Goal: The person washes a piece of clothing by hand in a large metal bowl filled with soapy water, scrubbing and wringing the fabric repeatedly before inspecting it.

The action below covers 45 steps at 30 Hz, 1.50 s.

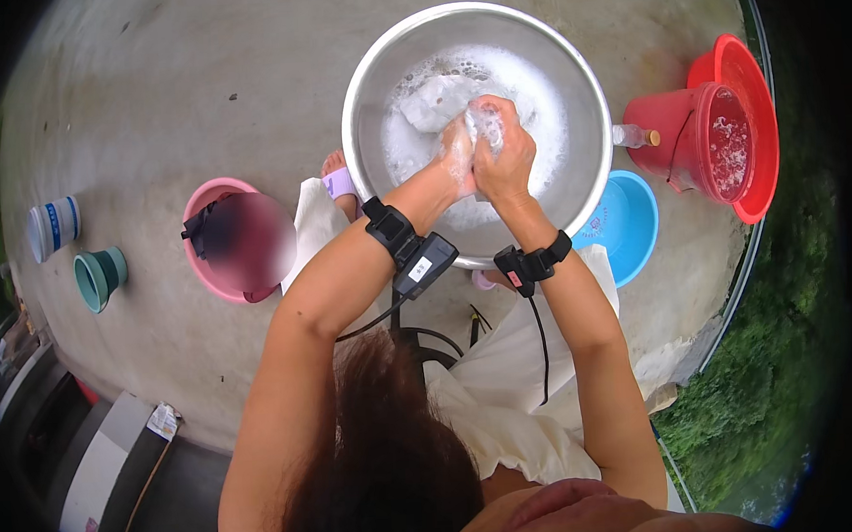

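Observation:
A large round metal basin stands before me with foamy water in it. Over the suds my left hand and my right hand press together around a bunched, soapy white cloth. Both hands are closed on it, with foam on the fingers and wrists. More white fabric lies wet in the foam just beyond my hands. How much of the cloth runs down between the palms is hidden.
Right of the basin are a blue plastic basin, a clear bottle, a red bucket and a red basin. On the left stand a pink basin holding dark clothes, a green bucket and a white-and-blue bucket.

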Motion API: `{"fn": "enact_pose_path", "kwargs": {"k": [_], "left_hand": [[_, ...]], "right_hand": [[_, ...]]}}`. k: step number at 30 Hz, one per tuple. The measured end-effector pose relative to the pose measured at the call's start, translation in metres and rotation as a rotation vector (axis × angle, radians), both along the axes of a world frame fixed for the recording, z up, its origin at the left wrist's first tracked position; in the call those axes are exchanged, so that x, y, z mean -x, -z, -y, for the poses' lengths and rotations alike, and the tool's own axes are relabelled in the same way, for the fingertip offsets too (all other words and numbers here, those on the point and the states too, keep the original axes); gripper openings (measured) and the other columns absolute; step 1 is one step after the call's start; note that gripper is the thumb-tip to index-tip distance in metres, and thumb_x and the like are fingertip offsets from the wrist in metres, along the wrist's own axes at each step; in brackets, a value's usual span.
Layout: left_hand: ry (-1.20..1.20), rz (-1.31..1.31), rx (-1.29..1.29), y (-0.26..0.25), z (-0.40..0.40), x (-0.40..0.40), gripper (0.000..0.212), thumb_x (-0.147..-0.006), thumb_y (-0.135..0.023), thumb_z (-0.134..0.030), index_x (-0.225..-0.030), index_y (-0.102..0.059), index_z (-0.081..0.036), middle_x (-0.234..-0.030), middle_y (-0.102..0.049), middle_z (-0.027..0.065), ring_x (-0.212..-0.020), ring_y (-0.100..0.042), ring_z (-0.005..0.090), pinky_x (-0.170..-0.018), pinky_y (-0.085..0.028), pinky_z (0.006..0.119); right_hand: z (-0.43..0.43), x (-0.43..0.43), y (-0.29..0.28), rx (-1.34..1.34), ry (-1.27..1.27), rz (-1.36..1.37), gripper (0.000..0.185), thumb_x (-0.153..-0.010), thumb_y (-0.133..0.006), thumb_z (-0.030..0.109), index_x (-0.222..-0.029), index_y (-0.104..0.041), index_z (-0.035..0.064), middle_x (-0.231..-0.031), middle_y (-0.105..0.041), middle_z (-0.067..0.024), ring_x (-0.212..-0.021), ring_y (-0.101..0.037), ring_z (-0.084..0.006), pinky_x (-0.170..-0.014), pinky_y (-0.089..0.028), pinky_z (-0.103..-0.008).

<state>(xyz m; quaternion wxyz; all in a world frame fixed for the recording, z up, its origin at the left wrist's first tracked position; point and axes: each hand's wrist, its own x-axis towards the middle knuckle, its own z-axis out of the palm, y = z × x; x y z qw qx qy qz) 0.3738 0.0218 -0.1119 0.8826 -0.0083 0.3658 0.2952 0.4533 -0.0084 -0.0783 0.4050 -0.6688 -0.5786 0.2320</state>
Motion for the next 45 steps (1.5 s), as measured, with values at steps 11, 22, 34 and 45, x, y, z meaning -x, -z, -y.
{"fn": "enact_pose_path", "kwargs": {"k": [11, 22, 34, 45], "left_hand": [[0.041, -0.253, -0.004, -0.033, 0.007, -0.01, 0.036, -0.096, -0.042, -0.04, -0.108, -0.057, -0.01, -0.098, -0.062, 0.0037, -0.09, -0.063, 0.0183, -0.082, -0.052, 0.036], [0.029, -0.094, -0.03, -0.02, 0.004, -0.006, 0.026, -0.096, -0.044, -0.031, -0.103, -0.057, -0.01, -0.094, -0.062, 0.0044, -0.082, -0.063, 0.017, -0.073, -0.054, 0.035], [0.095, -0.169, -0.103, -0.025, 0.007, -0.009, 0.029, -0.097, -0.044, -0.033, -0.111, -0.055, -0.01, -0.101, -0.06, 0.0048, -0.091, -0.061, 0.0187, -0.077, -0.053, 0.034], [0.163, -0.223, -0.101, -0.041, -0.001, -0.01, 0.034, -0.098, -0.038, -0.029, -0.111, -0.058, -0.005, -0.105, -0.063, 0.0067, -0.091, -0.063, 0.0169, -0.079, -0.052, 0.034]], "right_hand": [[-0.014, -0.01, 0.001, -0.127, 0.063, 0.026, 0.022, -0.08, -0.056, 0.006, -0.102, -0.058, 0.013, -0.086, -0.067, -0.0082, -0.074, -0.065, -0.0309, -0.065, -0.049, -0.0369], [-0.017, -0.02, 0.008, -0.092, 0.168, -0.007, 0.023, -0.081, -0.052, 0.004, -0.101, -0.058, 0.012, -0.085, -0.066, -0.0091, -0.075, -0.064, -0.0316, -0.069, -0.049, -0.0383], [-0.018, -0.03, 0.004, 0.046, 0.23, -0.012, 0.019, -0.084, -0.049, 0.002, -0.101, -0.057, 0.0045, -0.094, -0.067, -0.0113, -0.09, -0.065, -0.0298, -0.081, -0.048, -0.0345], [-0.022, -0.062, 0.022, 0.098, 0.316, 0.094, 0.021, -0.087, -0.052, 0.014, -0.106, -0.06, 0.017, -0.08, -0.066, -0.013, -0.077, -0.064, -0.0327, -0.07, -0.047, -0.0406]]}}
